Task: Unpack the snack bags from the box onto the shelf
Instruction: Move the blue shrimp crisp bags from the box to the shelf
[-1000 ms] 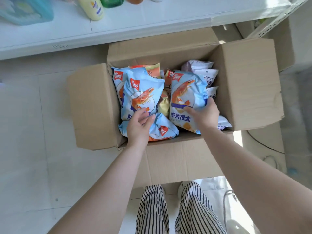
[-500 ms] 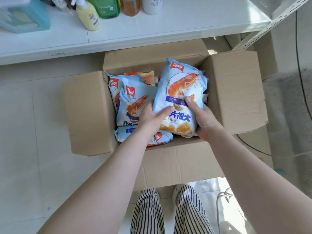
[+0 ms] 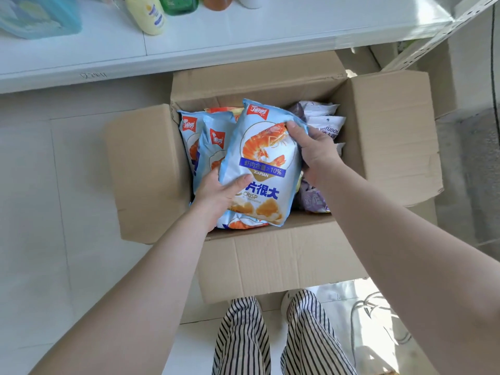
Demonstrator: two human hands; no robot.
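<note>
Currently both hands hold one blue shrimp-crisp bag [image 3: 263, 169] above the open cardboard box [image 3: 392, 136]. The left hand [image 3: 219, 193] grips the bag's lower left edge, thumb curled over its front. The right hand [image 3: 313, 150] grips the upper right edge, fingers wrapped round the side. More blue bags [image 3: 205, 139] stand along the box's left wall; white and purple bags [image 3: 324, 120] lie at its right wall. Beyond the box's far edge runs a white shelf [image 3: 243, 44] carrying bottles [image 3: 150, 14] at its left end.
</note>
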